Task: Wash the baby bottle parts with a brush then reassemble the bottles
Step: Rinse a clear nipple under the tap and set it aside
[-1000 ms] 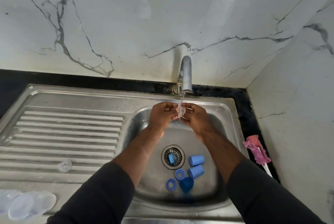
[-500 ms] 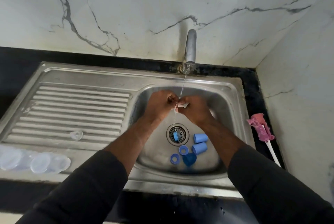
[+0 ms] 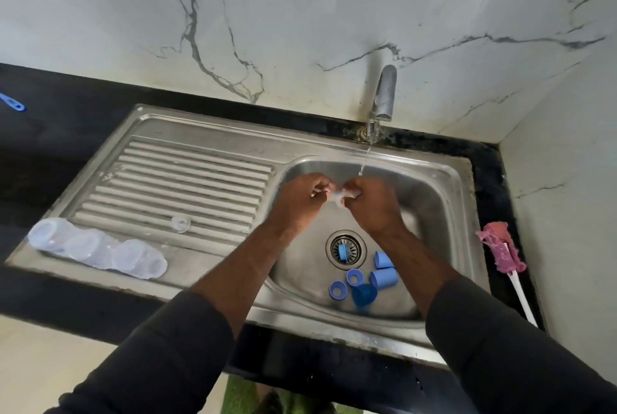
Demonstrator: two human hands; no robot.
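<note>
**Figure.** View down into the sink (image 3: 334,330) from the wearer's head.

- **Foreground:** Nearest us, two dark sleeves led forward over the front rim.
- **Basin:** Just beyond lay the loose blue parts: two blue rings (image 3: 337,290), a dark blue dome (image 3: 364,295) and two blue caps (image 3: 384,278) on their sides. All were close together beside the drain strainer (image 3: 357,258), in which a further blue piece (image 3: 343,250) sat.
- **Drainboard:** To the left, the clear bottles (image 3: 96,248) lay on their sides at the front edge. A second clear piece (image 3: 180,224) sat alone on the ribs behind them.
- **Hands:** Over the middle of the basin the left hand (image 3: 300,200) and right hand (image 3: 372,210) met. Both had fingers curled, pinching one small clear part (image 3: 339,197) between their fingertips (a teat, we judged, though it was too blurred to be sure).
- **Water:** The water (image 3: 364,160) from the tap (image 3: 384,93) fell just beside the right hand's knuckles.
- **Brush:** The brush (image 3: 502,246) lay well apart on the table (image 3: 489,180) at the right, with neither hand on it.

We judged the main risk to be slippage. A wet, soft part held only by fingertips could drop and wash toward the strainer. The bottles, round and near the edge, could roll off if a forearm nudged them.
</note>
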